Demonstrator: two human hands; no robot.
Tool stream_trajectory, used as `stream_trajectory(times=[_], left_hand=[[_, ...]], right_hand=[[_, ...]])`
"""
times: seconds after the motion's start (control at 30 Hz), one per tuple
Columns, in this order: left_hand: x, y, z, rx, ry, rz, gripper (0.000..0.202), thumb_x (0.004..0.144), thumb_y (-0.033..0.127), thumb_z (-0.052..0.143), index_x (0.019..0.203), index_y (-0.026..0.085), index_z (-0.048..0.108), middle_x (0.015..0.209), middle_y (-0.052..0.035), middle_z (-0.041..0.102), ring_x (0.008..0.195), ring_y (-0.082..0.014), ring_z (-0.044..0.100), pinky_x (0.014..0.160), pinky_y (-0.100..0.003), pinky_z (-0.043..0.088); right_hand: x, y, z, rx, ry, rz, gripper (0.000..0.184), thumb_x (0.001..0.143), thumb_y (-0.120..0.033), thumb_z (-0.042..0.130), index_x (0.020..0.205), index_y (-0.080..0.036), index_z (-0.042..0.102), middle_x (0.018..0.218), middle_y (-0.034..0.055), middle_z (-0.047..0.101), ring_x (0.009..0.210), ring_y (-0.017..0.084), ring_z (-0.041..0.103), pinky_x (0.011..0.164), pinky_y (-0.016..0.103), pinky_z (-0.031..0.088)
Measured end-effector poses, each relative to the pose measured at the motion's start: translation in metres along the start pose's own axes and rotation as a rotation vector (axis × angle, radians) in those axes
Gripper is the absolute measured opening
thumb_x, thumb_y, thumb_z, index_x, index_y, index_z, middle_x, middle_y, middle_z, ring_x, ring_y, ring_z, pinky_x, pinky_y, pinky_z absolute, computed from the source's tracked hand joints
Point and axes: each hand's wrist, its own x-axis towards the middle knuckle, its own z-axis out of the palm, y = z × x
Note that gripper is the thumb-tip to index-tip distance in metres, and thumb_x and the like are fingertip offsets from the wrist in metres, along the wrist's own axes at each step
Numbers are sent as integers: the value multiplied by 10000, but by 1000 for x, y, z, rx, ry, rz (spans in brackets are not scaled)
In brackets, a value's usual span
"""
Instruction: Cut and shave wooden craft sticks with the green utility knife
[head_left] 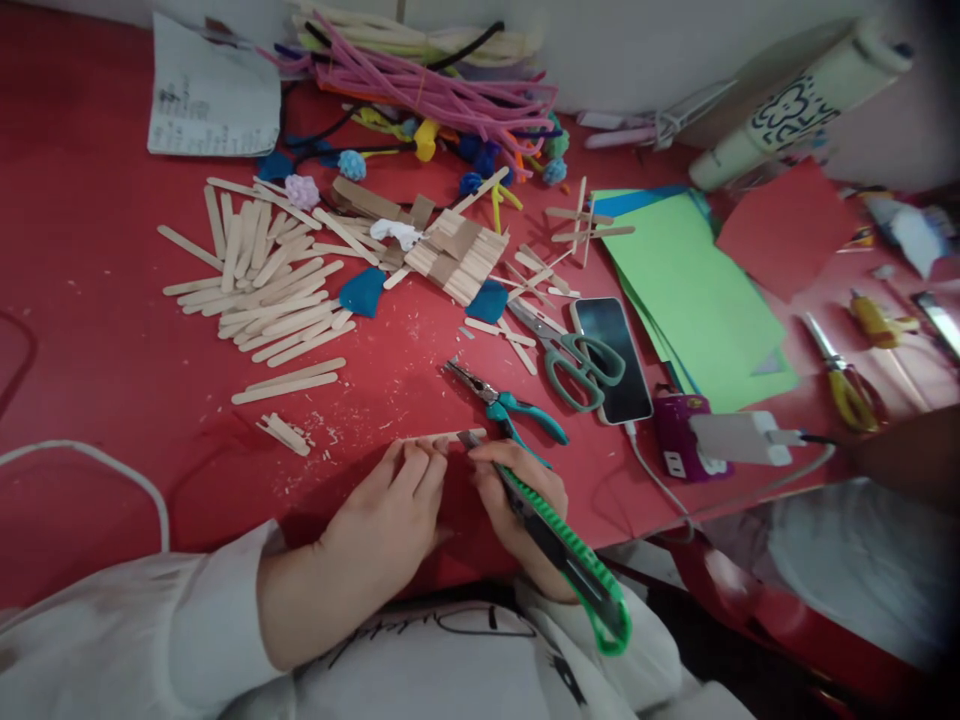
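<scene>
My left hand (397, 500) presses a wooden craft stick (427, 436) down on the red table, its fingers closed along the stick. Wrapped in my right hand (517, 500) is a green box cutter (577, 560), its blade end touching or just above the stick's right part. Just beyond my hands lie pliers (499, 398) with teal handles. Two loose craft sticks (289, 381) and a small bundle of cut stick pieces (285, 434) rest to the left, among pale wood shavings.
A heap of craft sticks (262, 270) lies at the left, near a joined stick panel (457, 255). Scissors (574, 360) overlap a phone (611, 350); green paper (690, 290) and a purple power adapter (686, 435) are at the right. Pipe cleaners (435, 85) lie behind. A white cable (97, 460) curves at the left.
</scene>
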Motion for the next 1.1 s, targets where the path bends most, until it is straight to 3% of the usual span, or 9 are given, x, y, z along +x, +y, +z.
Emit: stream_trajectory(times=[0.1,0.53,0.7,0.8,1.1], left_hand=[[2,-1,0,-10,16,-5,639,710,487,669,1167,44,605,1033,-115,651,984,-245,536,933,-337,406],[1,-1,0,-15,34,-1,590,732,476,644,1128,39,630,1011,-105,651,949,-241,538,920,-328,420],[-3,-1,1,20,55,28,337,716,250,635,1017,111,696,1022,-90,646,964,-249,533,907,-348,423],[-4,-2,-1,31,64,23,304,685,172,601,963,141,718,1016,-81,643,969,-248,530,897,-346,422],[-2,-1,2,44,19,32,403,750,332,629,1068,89,671,1023,-108,622,966,-257,515,920,-360,400]], right_hand=[[0,-1,-1,-51,10,20,123,815,-109,496,812,-200,578,653,-12,637,538,103,606,570,202,494],[2,3,3,39,-55,-64,155,826,-78,485,862,-207,563,754,7,672,651,112,644,628,206,513],[6,-3,3,41,-72,-54,166,826,-81,485,903,-209,557,797,19,683,714,133,664,686,232,524],[13,-12,2,43,-87,-61,198,821,-54,461,900,-212,551,803,22,683,723,129,664,696,234,526],[6,-5,6,102,-72,-7,184,817,-78,485,906,-213,572,844,12,692,753,130,665,712,232,522]])
